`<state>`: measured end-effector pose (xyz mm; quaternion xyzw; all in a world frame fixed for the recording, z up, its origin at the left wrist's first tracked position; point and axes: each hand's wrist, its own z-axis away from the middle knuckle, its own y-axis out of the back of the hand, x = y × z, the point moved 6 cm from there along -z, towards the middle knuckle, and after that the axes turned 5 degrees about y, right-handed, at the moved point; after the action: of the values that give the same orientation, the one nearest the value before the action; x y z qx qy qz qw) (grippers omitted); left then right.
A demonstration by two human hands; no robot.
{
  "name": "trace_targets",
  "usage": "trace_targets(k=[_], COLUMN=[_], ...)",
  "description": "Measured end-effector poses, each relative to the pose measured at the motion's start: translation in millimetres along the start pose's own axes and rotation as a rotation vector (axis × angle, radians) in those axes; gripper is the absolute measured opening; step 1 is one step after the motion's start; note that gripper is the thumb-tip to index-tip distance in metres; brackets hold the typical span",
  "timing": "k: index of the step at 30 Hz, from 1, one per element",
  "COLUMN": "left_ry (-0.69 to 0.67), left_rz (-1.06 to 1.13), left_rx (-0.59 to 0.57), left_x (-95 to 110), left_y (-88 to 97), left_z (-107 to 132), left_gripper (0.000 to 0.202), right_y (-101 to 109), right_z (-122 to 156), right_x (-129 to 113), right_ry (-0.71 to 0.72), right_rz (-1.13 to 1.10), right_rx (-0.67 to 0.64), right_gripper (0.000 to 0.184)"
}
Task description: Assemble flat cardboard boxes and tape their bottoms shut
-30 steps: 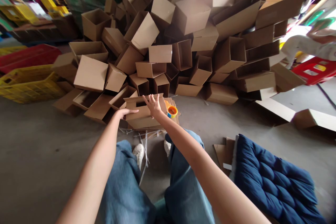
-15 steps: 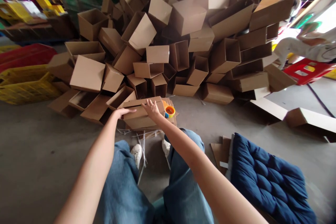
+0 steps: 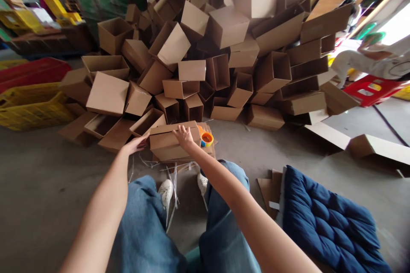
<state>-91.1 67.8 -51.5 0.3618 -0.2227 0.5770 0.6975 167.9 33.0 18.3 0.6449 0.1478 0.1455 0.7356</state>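
Observation:
In front of my feet a cardboard box (image 3: 169,145) lies on a stack of flat cardboard (image 3: 209,150), its top flaps folded over with a narrow dark gap between them. My right hand (image 3: 184,135) rests on the top near the right end, fingers spread. At the box's left end is my left hand (image 3: 136,144), its fingers stretched out towards the end face; whether they touch it I cannot tell. An orange and yellow tape dispenser (image 3: 207,138) with a blue part sits just right of the box.
A high heap of open cardboard boxes (image 3: 192,72) rises beyond. Yellow (image 3: 35,106) and red crates stand at left. A navy cushion (image 3: 329,222) lies at right, with loose white straps (image 3: 174,187) between my shoes. Another person (image 3: 368,57) bends over a red crate (image 3: 367,89).
My left hand has moved from the box's top down and left to its left end. My right hand stays on the top. The view has tilted slightly upward.

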Motion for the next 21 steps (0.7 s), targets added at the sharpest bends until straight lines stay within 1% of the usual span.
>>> trace_targets(k=[3,6,10,14,17,21], left_ry=[-0.041,-0.128,-0.226,-0.268,-0.3,-0.357], left_rz=[0.03,0.023,-0.004,-0.051,-0.113,-0.19], left_rx=[0.065,0.092,0.087,0.08,0.106,0.157], left_x=[-0.2,4.9,17.2,31.1,38.2,42.7], left_y=[12.2,15.4,7.9,-5.2,-11.2,-11.8], left_z=[2.0,5.7,8.4,7.5,5.8,2.3], left_gripper=[0.058,0.049,0.058,0.064,0.062,0.054], right_y=[-1.0,-2.9,-5.9,-6.4,-5.6,-4.6], right_z=[-0.4,-3.0,-7.8,-8.9,-7.6,-6.4], right_x=[0.0,0.1,1.3,1.5,0.5,-0.7], right_ry=[0.002,0.004,0.002,0.003,0.003,0.001], right_rz=[0.001,0.003,0.015,0.033,0.043,0.051], right_rx=[0.006,0.011,0.016,0.025,0.026,0.019], right_gripper=[0.064,0.066,0.065,0.062,0.061,0.062])
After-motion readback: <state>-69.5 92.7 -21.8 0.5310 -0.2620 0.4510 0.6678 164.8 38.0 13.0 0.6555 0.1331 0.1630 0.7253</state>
